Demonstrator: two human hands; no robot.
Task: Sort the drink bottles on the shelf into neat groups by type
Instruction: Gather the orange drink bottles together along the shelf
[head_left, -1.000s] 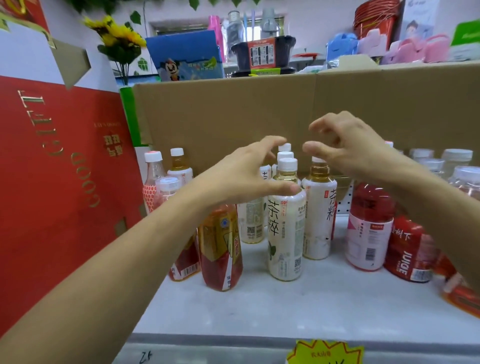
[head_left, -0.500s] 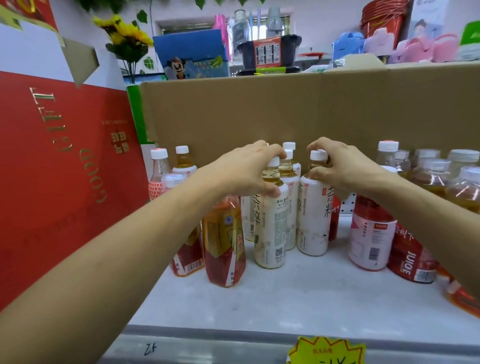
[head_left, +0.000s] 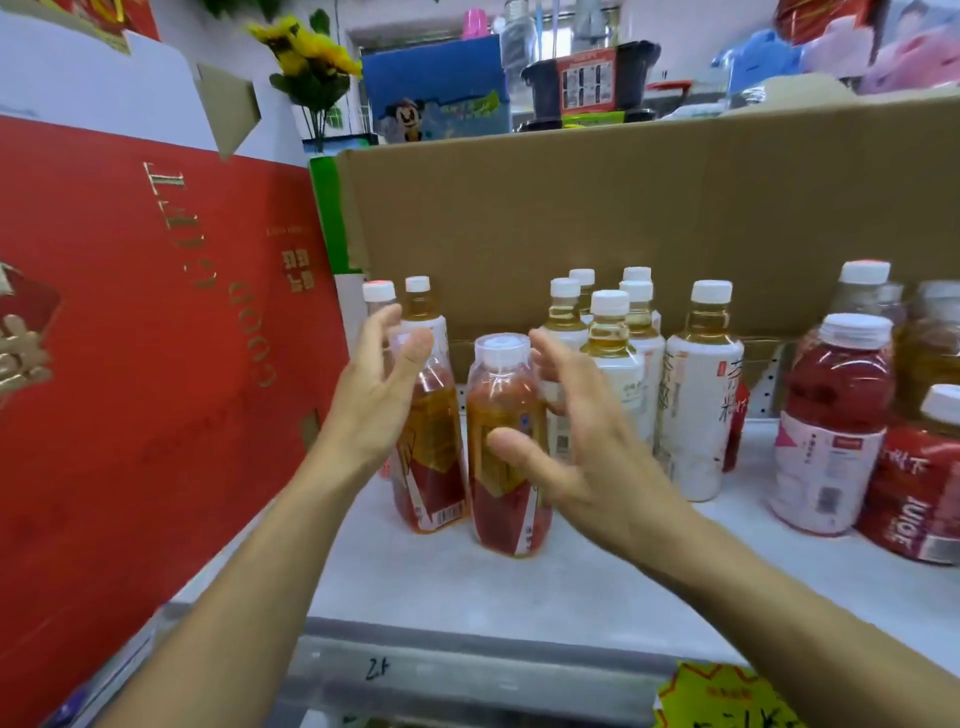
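1. The grip of the left hand (head_left: 376, 410) and of the right hand (head_left: 582, 457) is spread, with fingers straight and apart; nothing is pinched or held.
2. The front amber bottle (head_left: 501, 395) and the rear amber bottle (head_left: 434, 457) are stood side by side near the left end of the shelf (head_left: 467, 582), toward its front edge, and are flanked by the two hands. Contact cannot be told.
3. The sorting is judged partly done. The white tea bottles (head_left: 698, 405) are clustered mid-shelf toward the back edge, and the red juice bottles (head_left: 831, 415) are gathered toward the right end.
4. A stray tea bottle (head_left: 418, 304) and a pink-capped bottle (head_left: 379, 292) are left at the back left corner, so regrouping and straightening are judged still to be needed.
5. All bottles are made of clear plastic with white ribbed caps and glossy sleeves. The amber ones are slim and round-shouldered, the juice ones squat and wide.
6. The shelf is matte pale grey and is backed by brown cardboard (head_left: 571, 218).
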